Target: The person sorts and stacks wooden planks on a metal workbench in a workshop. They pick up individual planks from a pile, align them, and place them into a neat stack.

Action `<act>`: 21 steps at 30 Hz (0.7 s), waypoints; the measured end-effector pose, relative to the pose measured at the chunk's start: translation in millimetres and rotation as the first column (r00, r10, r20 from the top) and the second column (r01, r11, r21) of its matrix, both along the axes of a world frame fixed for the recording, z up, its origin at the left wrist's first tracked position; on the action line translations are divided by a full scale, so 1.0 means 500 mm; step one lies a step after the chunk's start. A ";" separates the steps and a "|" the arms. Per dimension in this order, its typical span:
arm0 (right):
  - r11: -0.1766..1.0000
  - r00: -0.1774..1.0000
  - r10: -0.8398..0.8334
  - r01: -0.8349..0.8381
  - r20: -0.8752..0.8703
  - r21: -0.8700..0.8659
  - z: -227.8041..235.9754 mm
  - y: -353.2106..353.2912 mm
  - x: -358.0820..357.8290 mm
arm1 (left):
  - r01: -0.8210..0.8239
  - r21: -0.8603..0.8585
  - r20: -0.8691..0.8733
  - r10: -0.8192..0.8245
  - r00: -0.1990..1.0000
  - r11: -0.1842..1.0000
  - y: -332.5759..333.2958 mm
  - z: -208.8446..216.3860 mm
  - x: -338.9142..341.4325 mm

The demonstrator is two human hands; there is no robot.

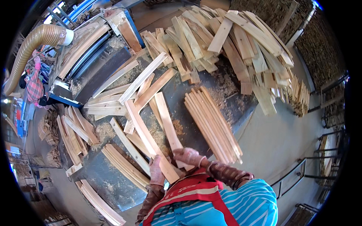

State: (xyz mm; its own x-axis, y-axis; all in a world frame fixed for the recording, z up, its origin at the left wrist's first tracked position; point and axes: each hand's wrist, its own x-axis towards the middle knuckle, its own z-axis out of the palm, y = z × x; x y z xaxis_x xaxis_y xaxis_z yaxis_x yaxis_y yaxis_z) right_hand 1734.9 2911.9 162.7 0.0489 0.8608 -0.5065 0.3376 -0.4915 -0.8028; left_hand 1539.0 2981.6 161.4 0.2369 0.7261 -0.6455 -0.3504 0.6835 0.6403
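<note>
Head view: our left hand [157, 171] grips the left board [146, 136] near its close end; our right hand [187, 156] holds the right board [169, 130], both above the dark table [92, 165]. We'd best steady far ends, clear of the slat bundle [212, 124].

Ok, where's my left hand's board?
Left of centre in the head view, the board runs up-left from your left hand, left of your right hand.

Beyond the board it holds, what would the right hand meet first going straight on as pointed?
Heading leftward, the right hand would likely meet the board in the left hand first, though depth is unclear.
</note>
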 end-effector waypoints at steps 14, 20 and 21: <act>0.898 0.531 -0.436 0.205 0.727 0.388 0.039 0.495 0.485 | -0.029 0.163 -0.327 0.082 0.942 0.986 0.003 0.069 -0.145; 0.952 0.224 -0.306 0.052 0.925 0.302 -0.041 0.647 0.693 | -0.270 0.067 -0.386 0.275 0.881 0.960 -0.038 0.039 -0.055; 0.971 0.234 -0.238 0.025 0.943 0.238 -0.036 0.658 0.696 | -0.298 0.075 -0.393 0.303 0.868 0.952 -0.040 0.042 -0.047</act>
